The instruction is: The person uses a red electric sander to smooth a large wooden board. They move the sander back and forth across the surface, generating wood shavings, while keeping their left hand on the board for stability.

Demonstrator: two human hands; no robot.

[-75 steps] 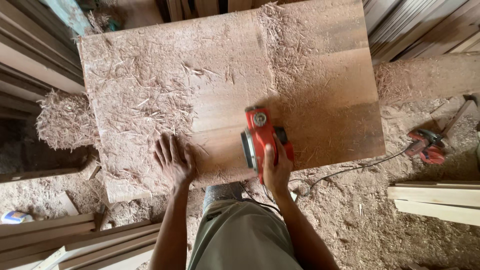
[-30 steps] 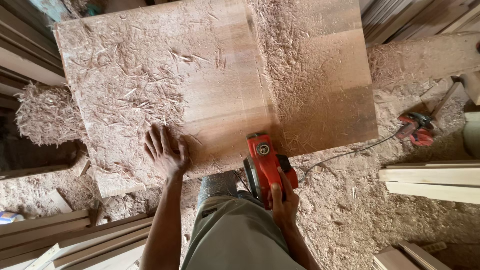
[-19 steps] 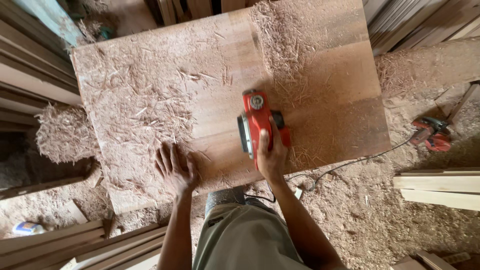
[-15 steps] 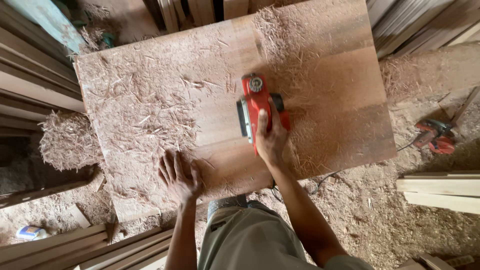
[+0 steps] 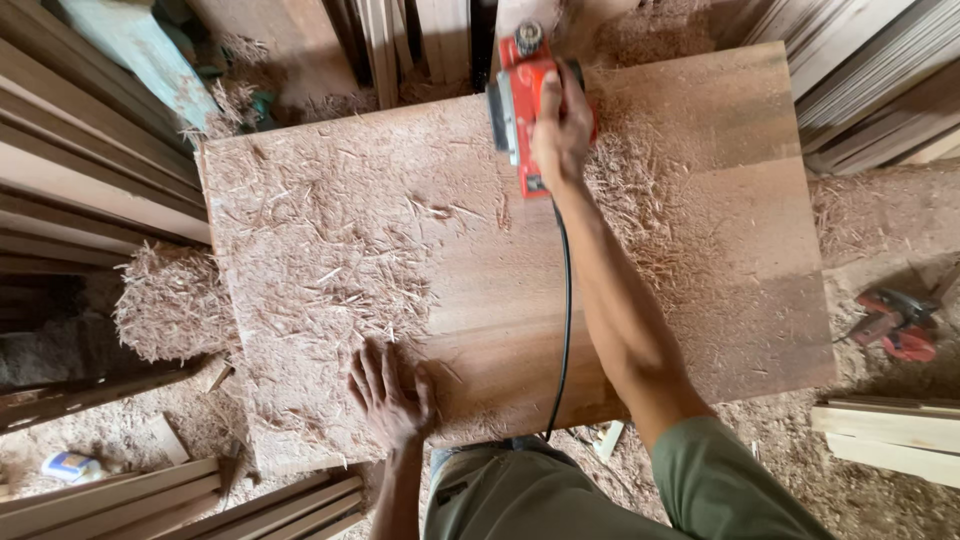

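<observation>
A wide wooden panel point(image 5: 740, 260) lies flat, much of it covered in wood shavings point(image 5: 320, 260). My right hand point(image 5: 560, 125) grips a red electric planer point(image 5: 515, 105) at the panel's far edge, arm stretched out. The planer's black cord point(image 5: 566, 300) runs back along my forearm to the near edge. My left hand point(image 5: 390, 390) lies flat, fingers spread, on the panel near its front edge among the shavings.
Stacked boards point(image 5: 80, 200) stand at the left, more planks point(image 5: 880, 80) at the upper right. A second red power tool point(image 5: 900, 325) lies on the sawdust floor at right, above some cut boards point(image 5: 885, 440). A heap of shavings point(image 5: 170, 305) sits left of the panel.
My right hand has pushed the planer from the panel's near edge across to its far edge. My left hand has stayed pressed on the panel near the front.
</observation>
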